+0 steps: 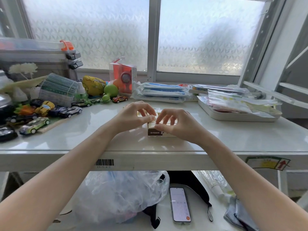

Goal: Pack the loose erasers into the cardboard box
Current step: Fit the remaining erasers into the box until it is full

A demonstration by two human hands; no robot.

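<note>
A small cardboard box (155, 132) with a dark brown label stands open on the white table (93, 137), near its front edge. Rows of pale erasers (168, 121) show in its top. My left hand (135, 116) is over the box's left side, thumb and forefinger pinched on an eraser (152, 117) at the top row. My right hand (177, 123) is over the right side, fingertips pressing down on the erasers. Behind my hands a few more pale erasers (158, 110) peek out; whether they are loose or in the box I cannot tell.
Toy cars (38, 122) and other toys crowd the table's left. Stacked packets (161, 93) and a red boxed toy (123, 79) stand behind. A white tray (240, 114) of plastic bags sits at right. Below lie a plastic bag (120, 195) and a phone (179, 205).
</note>
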